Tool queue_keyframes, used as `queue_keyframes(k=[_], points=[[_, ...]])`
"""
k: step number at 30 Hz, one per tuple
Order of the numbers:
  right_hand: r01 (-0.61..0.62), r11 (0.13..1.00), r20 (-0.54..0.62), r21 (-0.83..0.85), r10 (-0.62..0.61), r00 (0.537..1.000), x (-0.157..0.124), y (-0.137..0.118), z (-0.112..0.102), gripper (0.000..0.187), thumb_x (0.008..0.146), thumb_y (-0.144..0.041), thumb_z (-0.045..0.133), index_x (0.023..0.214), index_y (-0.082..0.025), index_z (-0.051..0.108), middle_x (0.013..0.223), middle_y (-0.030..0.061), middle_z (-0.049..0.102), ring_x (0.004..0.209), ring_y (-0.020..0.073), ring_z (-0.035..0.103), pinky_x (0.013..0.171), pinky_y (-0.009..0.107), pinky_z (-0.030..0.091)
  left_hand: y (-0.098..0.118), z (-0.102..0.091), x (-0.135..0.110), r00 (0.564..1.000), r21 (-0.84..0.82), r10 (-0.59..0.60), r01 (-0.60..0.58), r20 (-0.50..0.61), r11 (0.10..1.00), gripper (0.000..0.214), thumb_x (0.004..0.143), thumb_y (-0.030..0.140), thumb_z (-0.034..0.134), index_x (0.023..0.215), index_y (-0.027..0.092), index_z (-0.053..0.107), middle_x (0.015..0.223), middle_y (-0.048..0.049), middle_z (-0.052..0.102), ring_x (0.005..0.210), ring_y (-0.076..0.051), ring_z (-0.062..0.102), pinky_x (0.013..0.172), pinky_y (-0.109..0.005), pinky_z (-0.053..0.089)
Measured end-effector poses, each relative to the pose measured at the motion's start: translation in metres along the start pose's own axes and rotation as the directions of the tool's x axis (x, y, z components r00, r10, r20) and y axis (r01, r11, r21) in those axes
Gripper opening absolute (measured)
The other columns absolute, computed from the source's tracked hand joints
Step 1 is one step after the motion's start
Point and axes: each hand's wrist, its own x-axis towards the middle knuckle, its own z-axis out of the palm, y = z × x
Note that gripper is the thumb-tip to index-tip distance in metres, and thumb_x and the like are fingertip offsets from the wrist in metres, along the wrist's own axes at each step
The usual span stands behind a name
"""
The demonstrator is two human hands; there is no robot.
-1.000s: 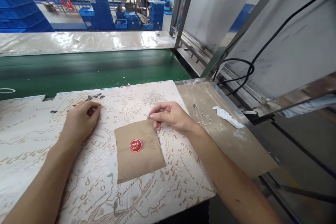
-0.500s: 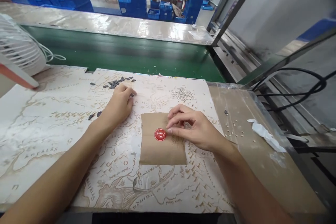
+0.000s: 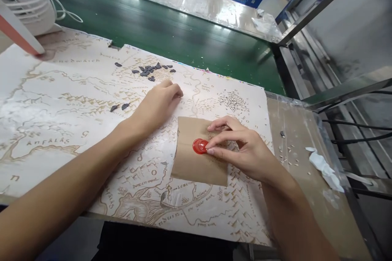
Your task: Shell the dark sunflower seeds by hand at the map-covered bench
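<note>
On a brown square sheet (image 3: 190,167) lies a small, glossy red disc (image 3: 199,146). The thumb and index finger of my right hand (image 3: 241,144) pinch at its right edge, while the other fingers curl above the sheet. Part of the disc's right side is covered by those fingertips. To the upper left of the sheet, my left hand (image 3: 162,100) rests on the printed map paper (image 3: 76,126) with fingers curled together; whatever sits in its fingertips is too hidden to name. Dark flat chips (image 3: 145,71) lie beyond that hand, and two more dark chips (image 3: 125,106) lie left of its wrist.
Tiny light bits (image 3: 233,101) are scattered at the map's upper right. A white fan (image 3: 27,4) stands at the far left. Behind runs a green conveyor belt (image 3: 159,28). Crumpled white tissue (image 3: 325,169) lies on the right, near a metal frame (image 3: 321,8).
The view has tilted down and turned. My right thumb and index finger have closed in on the red disc's edge. My left hand stays curled, a little farther from the dark chips.
</note>
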Motion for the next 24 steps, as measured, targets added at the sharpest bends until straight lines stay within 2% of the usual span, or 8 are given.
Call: queue_keyframes(k=[3,6,9,12,15,20,22,24], points=[[-0.003,0.999,-0.005,-0.041,0.003,1.000,0.000,-0.002,0.000,0.002,0.097,-0.035,0.093,0.096,-0.035,0.093,0.128,0.0081,0.074,0.130,0.0312,0.068,0.114,0.052,0.056,0.006,0.002,0.000,0.999,-0.102,0.021,-0.026,-0.043,0.994,0.014,0.103,0.012,0.065,0.105,0.018,0.078,0.111,-0.0104,0.076,0.093,-0.022,0.073,0.092,-0.042,0.060],[0.012,0.997,-0.020,-0.070,-0.013,1.000,0.000,-0.003,-0.001,0.003,0.098,-0.034,0.092,0.095,-0.034,0.092,0.126,0.0083,0.074,0.127,0.0313,0.068,0.115,0.053,0.055,0.013,0.007,-0.002,0.999,-0.302,-0.027,0.013,-0.039,0.953,0.013,0.097,0.011,0.071,0.104,0.019,0.078,0.105,-0.0078,0.078,0.093,-0.021,0.074,0.091,-0.040,0.061],[0.027,0.996,-0.029,-0.089,-0.030,0.999,0.000,-0.005,0.000,0.003,0.098,-0.034,0.091,0.096,-0.034,0.091,0.127,0.0086,0.074,0.127,0.0323,0.068,0.117,0.054,0.054,0.018,0.014,-0.004,0.988,-0.558,-0.136,0.152,0.069,0.816,0.019,0.092,0.008,0.074,0.107,0.018,0.078,0.097,-0.0066,0.079,0.090,-0.020,0.076,0.087,-0.037,0.062],[0.044,0.994,-0.037,-0.101,-0.048,0.998,-0.001,-0.007,0.003,0.002,0.098,-0.034,0.092,0.096,-0.034,0.091,0.126,0.0087,0.075,0.127,0.0331,0.068,0.116,0.055,0.055,0.022,0.020,-0.004,0.961,-0.706,-0.202,0.277,0.190,0.651,0.017,0.091,0.008,0.076,0.106,0.016,0.078,0.090,-0.0055,0.079,0.082,-0.018,0.077,0.084,-0.035,0.063],[0.038,0.995,-0.057,-0.096,-0.043,0.997,-0.001,-0.006,0.002,0.003,0.098,-0.035,0.092,0.095,-0.034,0.091,0.124,0.0087,0.076,0.127,0.0336,0.068,0.116,0.056,0.055,0.027,0.020,-0.004,0.953,-0.759,-0.216,0.299,0.211,0.578,0.011,0.092,0.010,0.078,0.101,0.015,0.079,0.088,-0.0046,0.080,0.078,-0.017,0.078,0.083,-0.034,0.065],[-0.067,0.997,-0.181,0.041,0.074,0.981,0.002,0.010,-0.007,0.006,0.095,-0.036,0.093,0.092,-0.033,0.089,0.121,0.0078,0.077,0.121,0.0322,0.071,0.111,0.054,0.056,0.038,0.014,-0.004,0.958,-0.788,-0.229,0.272,0.170,0.552,0.006,0.095,0.013,0.080,0.101,0.015,0.081,0.088,-0.0061,0.082,0.081,-0.018,0.081,0.084,-0.034,0.067],[-0.087,0.996,-0.237,0.000,0.084,0.968,0.003,0.015,-0.009,0.005,0.095,-0.034,0.093,0.091,-0.033,0.089,0.123,0.0075,0.077,0.125,0.0330,0.070,0.115,0.057,0.053,0.040,0.012,-0.005,0.960,-0.805,-0.223,0.267,0.171,0.530,0.007,0.096,0.015,0.082,0.103,0.014,0.081,0.087,-0.0061,0.083,0.079,-0.018,0.081,0.082,-0.034,0.068],[-0.076,0.992,-0.230,-0.100,0.051,0.972,0.004,0.018,-0.008,0.005,0.095,-0.032,0.092,0.091,-0.033,0.090,0.128,0.0073,0.077,0.133,0.0347,0.066,0.122,0.061,0.048,0.041,0.012,-0.007,0.958,-0.821,-0.220,0.272,0.183,0.502,0.011,0.094,0.015,0.085,0.104,0.014,0.081,0.087,-0.0062,0.083,0.077,-0.018,0.081,0.082,-0.034,0.069]])
